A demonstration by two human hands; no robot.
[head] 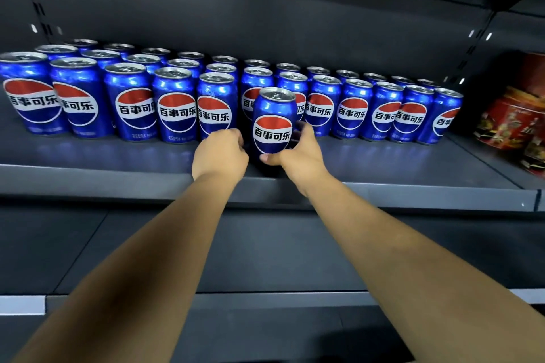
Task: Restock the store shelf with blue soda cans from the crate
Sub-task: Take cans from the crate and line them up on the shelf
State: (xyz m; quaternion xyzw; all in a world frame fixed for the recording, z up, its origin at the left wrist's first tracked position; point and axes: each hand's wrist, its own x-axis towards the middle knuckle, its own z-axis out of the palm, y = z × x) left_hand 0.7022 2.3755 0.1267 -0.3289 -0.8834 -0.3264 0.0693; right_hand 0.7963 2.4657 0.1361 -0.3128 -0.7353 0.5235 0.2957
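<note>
Several blue soda cans (177, 103) with red, white and blue logos stand in rows across the dark grey shelf (118, 174). One more blue can (274, 121) is upright in front of the rows, near the shelf's middle. My right hand (300, 153) grips this can from the right, thumb under its lower front. Just left of that can, my left hand (219, 153) hovers with curled fingers near the foot of a front-row can; whether it holds anything is hidden. No crate is in view.
Red patterned tins (513, 124) sit at the right end of the shelf. A bare strip of shelf runs in front of the can rows. A lower dark shelf (265, 298) lies beneath my forearms, and another shelf board hangs above.
</note>
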